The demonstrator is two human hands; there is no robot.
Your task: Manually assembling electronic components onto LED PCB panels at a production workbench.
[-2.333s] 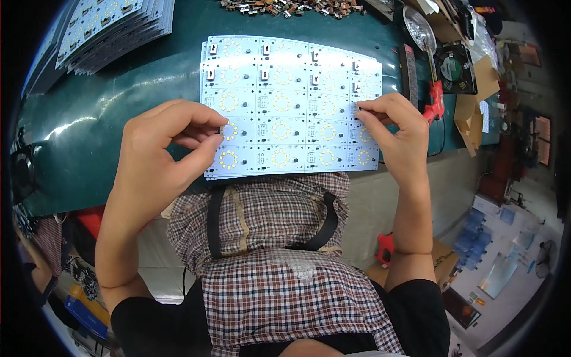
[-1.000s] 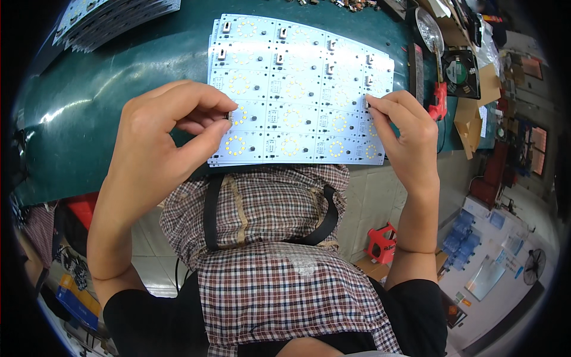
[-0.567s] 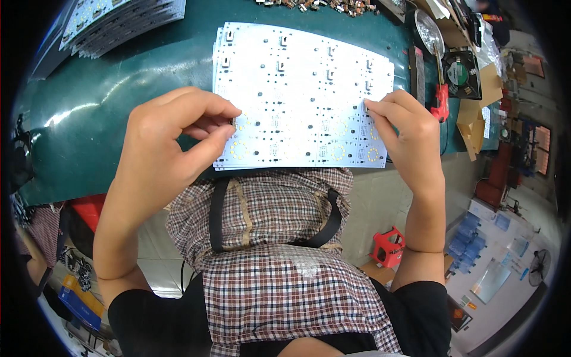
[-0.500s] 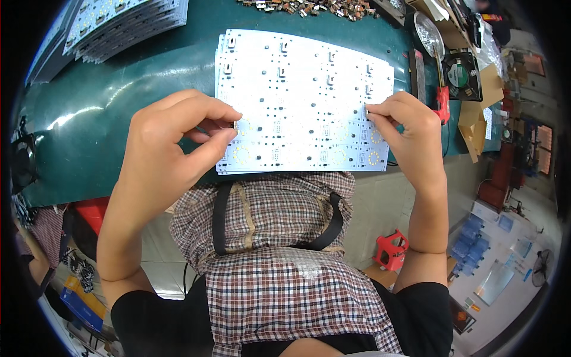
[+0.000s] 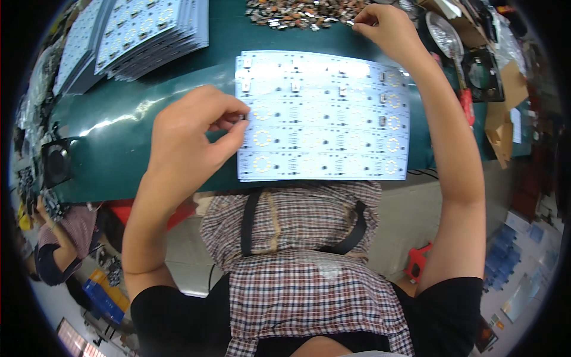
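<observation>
A stack of white LED circuit boards (image 5: 321, 140) lies on the bench in front of me. Small slide switches (image 5: 295, 87) stand in its two far rows, and one more (image 5: 382, 121) sits in the third row at the right. Beside the boards' left edge, my left hand (image 5: 199, 134) pinches a small dark part, apparently a slide switch (image 5: 242, 118). My right hand (image 5: 389, 33) reaches over the far right, its thumb and forefinger closed at the edge of a pile of loose slide switches (image 5: 303, 13). Whatever lies between those fingertips is too small to make out.
More boards stand in tall stacks (image 5: 157, 38) at the far left. A round metal dish (image 5: 443, 35), a red-handled tool (image 5: 466, 107) and an opened cardboard box (image 5: 502, 119) are at the right. Another person's arm (image 5: 59, 232) shows at the lower left.
My right hand has left the boards' right edge and moved up to the switch pile. My left hand stays near the left edge. A switch now shows in the third row at the right.
</observation>
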